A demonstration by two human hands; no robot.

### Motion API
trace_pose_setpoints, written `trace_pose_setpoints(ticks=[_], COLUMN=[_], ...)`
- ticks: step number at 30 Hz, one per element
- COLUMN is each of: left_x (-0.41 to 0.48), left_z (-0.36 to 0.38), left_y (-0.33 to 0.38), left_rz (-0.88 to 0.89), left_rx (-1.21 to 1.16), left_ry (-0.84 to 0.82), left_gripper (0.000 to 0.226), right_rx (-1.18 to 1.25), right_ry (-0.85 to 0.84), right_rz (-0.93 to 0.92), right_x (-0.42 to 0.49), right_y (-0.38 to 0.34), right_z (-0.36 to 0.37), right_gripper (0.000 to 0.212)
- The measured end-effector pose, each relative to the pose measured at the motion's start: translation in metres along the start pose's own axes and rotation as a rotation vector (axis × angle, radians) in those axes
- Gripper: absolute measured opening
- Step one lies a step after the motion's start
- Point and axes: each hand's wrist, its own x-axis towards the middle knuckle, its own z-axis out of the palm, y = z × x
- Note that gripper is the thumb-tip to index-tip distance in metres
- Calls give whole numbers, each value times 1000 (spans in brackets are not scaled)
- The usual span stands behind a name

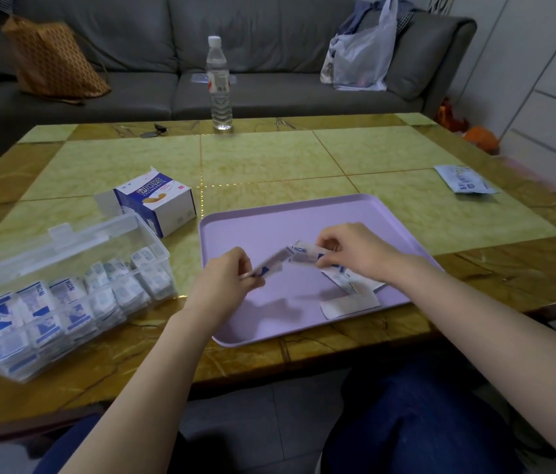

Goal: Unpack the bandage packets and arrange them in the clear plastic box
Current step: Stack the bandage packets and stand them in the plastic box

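Far left, the clear plastic box (166,257) sits open on the table (269,159), rows of filed bandage packets (64,302) standing on edge inside. Just behind it is the opened carton (164,206). Moving across to the lilac tray (269,227), the left hand (225,278) comes in with thumb and forefinger pinching one end of a joined strip of packets (290,256) and the other fingers curled under. The strip hangs just above the tray, kinked in the middle, which looks like a perforated joint. The right hand (355,254) pinches the far end, fingertips bunched tight on the paper. Below that wrist, loose packets (352,299) lie flat on the tray. These look feather-light, thin and floppy, paper-wrapped, so they will likely crease and tear easily. The best hold is close to either side of the fold, pinching flat faces so the tear follows the joint. Far right, one more wrapper (464,179) lies alone on the table.
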Motion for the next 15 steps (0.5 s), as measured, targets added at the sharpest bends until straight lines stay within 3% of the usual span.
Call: trace_pose_setpoints(ticks=[3,5,7,11,15], left_x=[-1,0,0,0,2], left_z=[4,10,18,31,35], left_y=[14,24,33,42,46], left_rz=[43,67,81,94,101], left_rx=[-95,-139,-148,-111,-70], left_ry=[77,79,58,13,-26], left_gripper=[34,34,34,35,30], right_rx=[-81,-182,-261,-235,-27], right_ry=[-124,-226,-275,-173,-109], right_rz=[14,28,59,79,73], right_x=[-7,-15,-22,-26,-25], right_y=[13,22,29,43,37], right_z=[-15,-18,-15,0,14], right_gripper=[22,12,16,42,44])
